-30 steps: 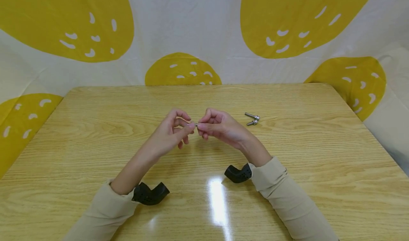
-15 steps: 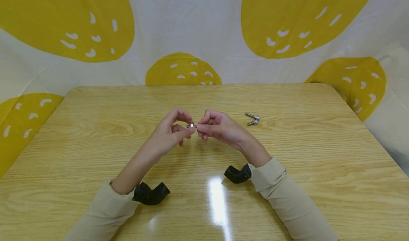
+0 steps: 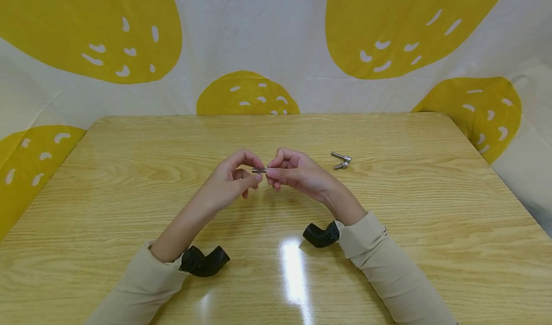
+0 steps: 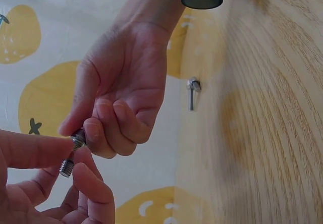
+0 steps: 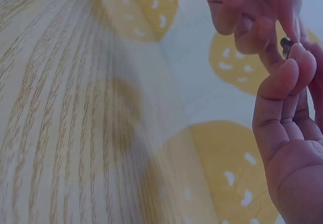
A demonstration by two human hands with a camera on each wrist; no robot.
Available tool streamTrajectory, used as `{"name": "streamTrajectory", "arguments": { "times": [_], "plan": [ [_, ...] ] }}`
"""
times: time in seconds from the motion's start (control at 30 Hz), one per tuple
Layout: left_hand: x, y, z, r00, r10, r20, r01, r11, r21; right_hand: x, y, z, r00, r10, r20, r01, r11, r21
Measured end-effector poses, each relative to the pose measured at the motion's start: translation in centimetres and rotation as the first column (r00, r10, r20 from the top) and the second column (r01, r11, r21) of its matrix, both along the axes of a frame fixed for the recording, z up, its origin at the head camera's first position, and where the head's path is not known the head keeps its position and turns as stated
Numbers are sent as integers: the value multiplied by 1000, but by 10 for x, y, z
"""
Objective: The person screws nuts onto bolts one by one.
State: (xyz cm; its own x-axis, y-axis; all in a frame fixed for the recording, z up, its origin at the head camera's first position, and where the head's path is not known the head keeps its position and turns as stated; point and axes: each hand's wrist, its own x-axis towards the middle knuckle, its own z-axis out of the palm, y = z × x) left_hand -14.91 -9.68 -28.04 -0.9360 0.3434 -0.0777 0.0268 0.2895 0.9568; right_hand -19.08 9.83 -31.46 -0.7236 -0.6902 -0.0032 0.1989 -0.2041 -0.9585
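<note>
My right hand [image 3: 302,174] holds one end of a small metal bolt [image 4: 66,167] between thumb and curled fingers, its head hidden in the grip. The bolt lies roughly level above the table, its threaded end pointing left. Around the shank sits a nut [image 3: 259,170], with the index finger and thumb of my left hand [image 3: 226,180] pinching at it from either side. Fingers cover most of the nut in the left wrist view. Only the dark tip of the bolt shows between the hands in the right wrist view.
Two more metal bolts [image 3: 339,156] lie close together on the wooden table [image 3: 155,171], right of my right hand. Black curved wrist mounts [image 3: 204,261] stick out from both sleeves. A white cloth with yellow shapes [image 3: 247,94] hangs behind the table.
The left finger and thumb have shifted around the nut, which showed bright between them half a second ago and is darker now. The right hand stays nearly still with the bolt.
</note>
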Motion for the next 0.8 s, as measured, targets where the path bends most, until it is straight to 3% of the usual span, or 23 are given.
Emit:
{"name": "streamTrajectory", "arguments": {
  "times": [0.17,0.4,0.57,0.8],
  "plan": [
    [0,1,0,1000,15,-9,-16,1000,-22,1,0,1,1000,-4,-4,4,1000,6],
    [1,2,-1,1000,-21,-14,20,999,-46,2,0,2,1000,-5,8,5,1000,3],
    [2,1,-1,999,-10,-47,8,999,-51,2,0,2,1000,3,10,-3,1000,-8],
    [2,2,1,999,5,-33,-8,998,-70,1,-1,1,1000,0,0,0,1000,-1]
  ]
}}
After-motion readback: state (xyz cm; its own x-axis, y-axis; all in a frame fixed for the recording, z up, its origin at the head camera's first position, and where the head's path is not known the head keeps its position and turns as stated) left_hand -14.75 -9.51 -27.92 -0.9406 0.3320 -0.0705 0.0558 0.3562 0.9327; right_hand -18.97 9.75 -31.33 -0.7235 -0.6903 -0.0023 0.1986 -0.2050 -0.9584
